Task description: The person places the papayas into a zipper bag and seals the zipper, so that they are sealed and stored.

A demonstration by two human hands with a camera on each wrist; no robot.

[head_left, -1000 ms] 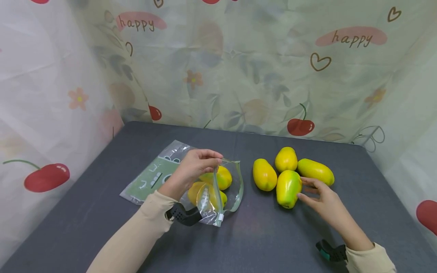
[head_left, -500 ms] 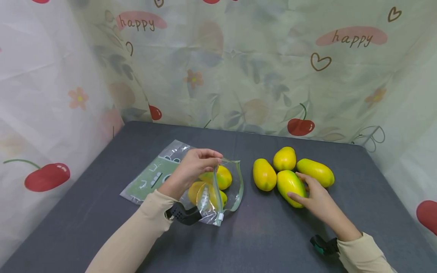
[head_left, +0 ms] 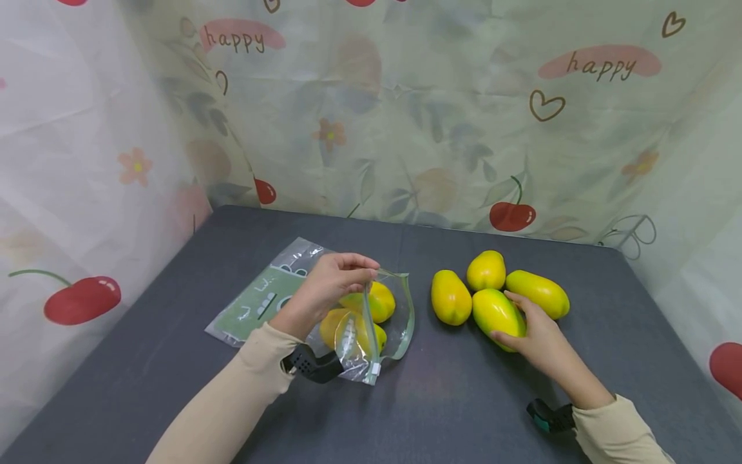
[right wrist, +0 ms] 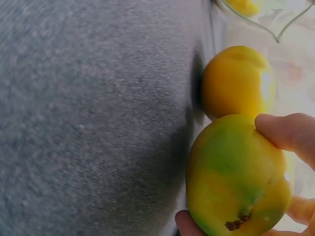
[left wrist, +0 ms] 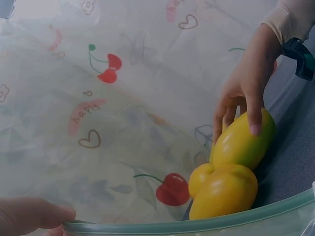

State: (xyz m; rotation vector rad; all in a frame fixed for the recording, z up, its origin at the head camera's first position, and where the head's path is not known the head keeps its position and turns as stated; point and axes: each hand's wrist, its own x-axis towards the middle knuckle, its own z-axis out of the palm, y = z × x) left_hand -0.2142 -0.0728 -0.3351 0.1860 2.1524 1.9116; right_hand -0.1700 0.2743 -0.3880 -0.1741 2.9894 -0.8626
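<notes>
Clear plastic tends to sag, probably why the left hand pinches the rim of the zip bag — its mouth gapes, yellow fruits inside. Gripped from both sides by the right hand, presumably for steadiness, the green-tinged fruit sits beside three others on the table.

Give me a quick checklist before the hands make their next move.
1. Left hand on the bag: ok, pinching its rim.
2. Bag mouth open: ok, facing the loose fruit.
3. Right hand on the green-yellow fruit: ok, thumb and fingers round it.
4. That fruit clear of the table: cannot tell.
5. Level path to the bag: not ok, another loose fruit lies partly between.
6. Exact count inside the bag: cannot tell, partly hidden.
</notes>
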